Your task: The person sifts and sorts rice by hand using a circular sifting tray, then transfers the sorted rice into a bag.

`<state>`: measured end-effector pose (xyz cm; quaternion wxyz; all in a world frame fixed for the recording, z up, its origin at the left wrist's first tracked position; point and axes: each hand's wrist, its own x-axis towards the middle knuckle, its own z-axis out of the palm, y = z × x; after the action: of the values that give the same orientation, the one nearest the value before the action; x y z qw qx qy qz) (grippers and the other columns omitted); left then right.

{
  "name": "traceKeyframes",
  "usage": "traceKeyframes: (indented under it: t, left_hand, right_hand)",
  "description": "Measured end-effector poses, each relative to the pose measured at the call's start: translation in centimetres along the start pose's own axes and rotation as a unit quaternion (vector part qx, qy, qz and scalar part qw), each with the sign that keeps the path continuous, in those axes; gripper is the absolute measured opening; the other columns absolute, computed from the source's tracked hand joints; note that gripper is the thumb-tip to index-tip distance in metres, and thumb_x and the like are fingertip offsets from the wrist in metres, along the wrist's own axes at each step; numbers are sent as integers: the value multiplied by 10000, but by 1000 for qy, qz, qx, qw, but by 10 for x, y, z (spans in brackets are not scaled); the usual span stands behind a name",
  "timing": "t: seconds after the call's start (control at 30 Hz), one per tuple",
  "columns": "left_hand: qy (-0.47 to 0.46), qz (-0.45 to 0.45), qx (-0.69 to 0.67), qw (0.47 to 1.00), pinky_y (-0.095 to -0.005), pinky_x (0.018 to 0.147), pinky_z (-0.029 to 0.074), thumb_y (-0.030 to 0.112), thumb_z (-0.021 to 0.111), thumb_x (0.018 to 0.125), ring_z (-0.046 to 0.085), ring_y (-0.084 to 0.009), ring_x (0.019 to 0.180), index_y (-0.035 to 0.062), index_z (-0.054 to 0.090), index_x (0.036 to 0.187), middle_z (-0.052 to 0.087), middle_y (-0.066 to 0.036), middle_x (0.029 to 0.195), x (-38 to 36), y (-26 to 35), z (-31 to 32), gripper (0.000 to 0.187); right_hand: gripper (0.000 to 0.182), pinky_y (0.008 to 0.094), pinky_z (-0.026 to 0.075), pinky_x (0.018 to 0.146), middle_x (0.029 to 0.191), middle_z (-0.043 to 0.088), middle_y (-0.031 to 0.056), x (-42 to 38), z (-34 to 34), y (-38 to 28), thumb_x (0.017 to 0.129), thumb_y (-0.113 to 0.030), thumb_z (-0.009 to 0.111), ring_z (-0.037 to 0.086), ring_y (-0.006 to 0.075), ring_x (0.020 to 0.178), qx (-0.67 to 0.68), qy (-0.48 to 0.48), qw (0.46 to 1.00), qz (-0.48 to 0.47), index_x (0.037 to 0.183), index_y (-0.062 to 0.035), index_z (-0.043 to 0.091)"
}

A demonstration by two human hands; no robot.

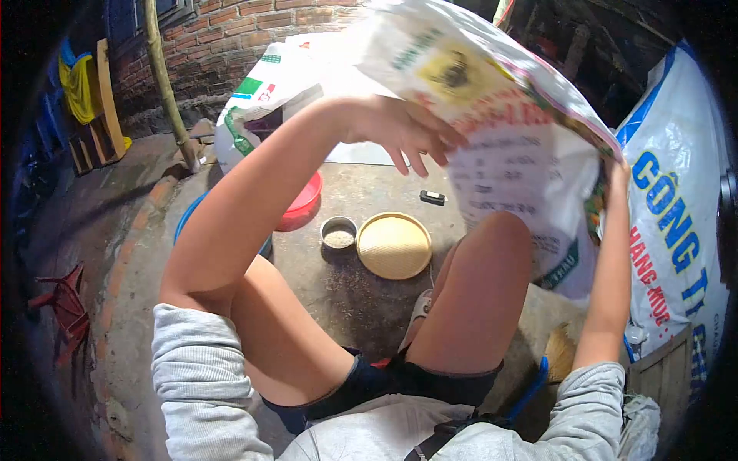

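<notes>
A large printed woven sack (500,161) is raised at the upper right, its lower part hanging beside my right knee. My left hand (403,134) is in front of the sack's printed face, fingers apart and pointing down, with the fingertips near the red lettering. At the sack's right edge, my right hand (616,170) grips the fabric, its fingers mostly hidden by the folds. On the floor between my legs are a small metal tin of grains (338,233) and a round yellow woven tray (394,246).
A black box-shaped object (433,197) lies beyond the tray. The red basin (304,203) is partly behind my left arm. White sacks (265,92) stand at the back, a big lettered sack (676,207) at right. A blue-handled broom (557,357) lies near my right elbow.
</notes>
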<state>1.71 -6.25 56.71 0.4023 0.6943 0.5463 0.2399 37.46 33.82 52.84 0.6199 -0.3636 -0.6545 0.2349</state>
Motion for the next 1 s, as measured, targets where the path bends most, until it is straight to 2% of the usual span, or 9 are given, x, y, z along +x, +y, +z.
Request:
traceKeyframes:
  t: [0.03,0.17,0.27,0.33,0.37,0.57,0.73,0.83,1.0]
  left_hand:
    - [-57,10,61,996,-333,886,463,180,494,888,540,-200,1083,199,368,1359,520,-109,1241,2,4,6,488]
    - [-187,-38,150,970,-330,947,402,376,514,888,482,-212,1159,240,366,1360,467,-134,1302,-6,12,2,513]
    - [-111,-126,238,957,-347,970,373,423,510,873,465,-257,1181,217,353,1366,457,-153,1308,-8,-14,-22,557]
    - [-72,-201,377,901,-365,998,336,442,510,859,441,-291,1202,193,363,1360,452,-176,1304,-11,-41,-48,578]
    - [-66,-213,428,876,-370,999,333,436,519,851,437,-302,1203,184,366,1357,454,-184,1299,-14,-50,-59,586]
    - [58,-281,438,852,-377,1022,308,410,555,825,371,-329,1247,161,318,1377,347,-196,1371,-30,-150,-126,650]
    - [142,-378,434,805,-378,1047,278,392,585,809,272,-360,1298,161,230,1407,200,-222,1430,-68,-220,-152,733]
    - [120,-441,420,784,-378,1060,258,388,591,807,247,-360,1310,168,188,1417,176,-235,1434,-95,-242,-168,764]
    - [197,-487,408,746,-366,1054,265,382,616,793,289,-357,1293,134,195,1412,242,-249,1408,-148,-315,-204,789]
  right_hand:
    - [237,217,427,607,825,597,5,41,-45,56,814,-37,492,533,99,678,115,-4,993,14,994,37,627]
    - [371,307,447,767,888,639,86,44,-173,103,666,-44,467,593,215,816,-139,128,981,-29,990,13,639]
    - [652,663,327,844,1325,388,230,13,-172,84,710,-213,574,428,452,1129,-518,278,805,85,1319,-339,377]
    - [807,571,267,972,1342,376,215,-39,-104,16,714,-233,635,270,461,1242,-548,173,814,91,1383,-353,198]
    - [862,547,247,1004,1368,319,240,-26,-90,43,685,-216,677,255,473,1256,-565,157,807,-68,1390,-339,196]
    - [569,435,326,991,1268,414,235,-125,193,-97,732,-241,632,387,378,1193,-255,-136,882,-372,1266,-164,449]
    - [650,396,378,973,1354,370,170,-225,372,-128,762,-234,645,410,348,1198,-175,-529,696,-452,1339,-179,350]
    - [739,418,395,960,1374,343,171,-262,450,-99,764,-288,650,423,356,1189,-269,-629,589,-430,1382,-224,251]
    - [765,448,410,940,1416,262,190,-352,566,4,772,-385,632,433,353,1191,-283,-657,686,-131,1402,-250,219]
